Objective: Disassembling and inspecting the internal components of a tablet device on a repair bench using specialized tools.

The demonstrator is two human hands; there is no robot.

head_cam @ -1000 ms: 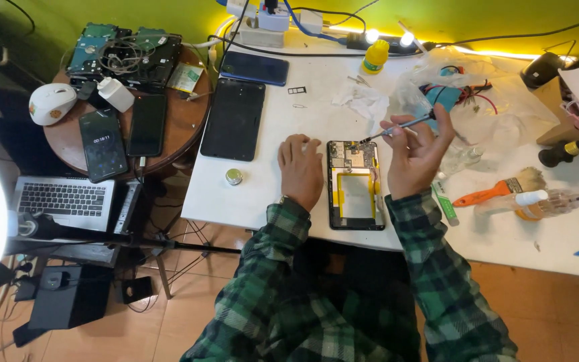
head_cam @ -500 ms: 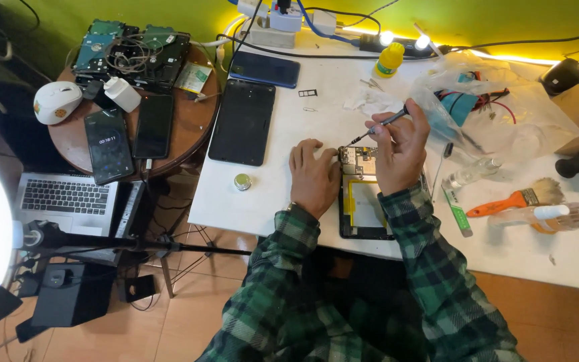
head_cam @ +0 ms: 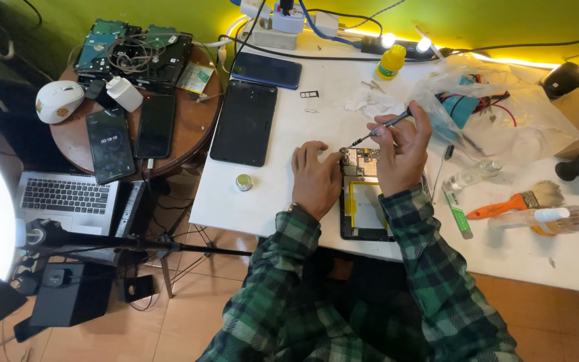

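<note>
Opened tablet (head_cam: 364,204) at table (head_cam: 283,194) near edge, centre, yellow battery exposed. Left hand (head_cam: 316,177) flat, fingers spread, pressing tablet's left edge at 9 o'clock. Right hand (head_cam: 400,151) closed around screwdriver (head_cam: 376,132), tip on tablet's top left corner at 11 o'clock. Black tablet (head_cam: 244,123) at 10 o'clock, small round tin (head_cam: 244,182) at 9 o'clock, orange-handled brush (head_cam: 514,201) at 3 o'clock.

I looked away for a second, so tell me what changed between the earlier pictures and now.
The right hand, holding the thin metal screwdriver, came down from raised until its tip meets the top corner of the opened black tablet with the yellow battery. The left hand slid nearer that corner. Nothing was let go; the white table items stayed.
</note>
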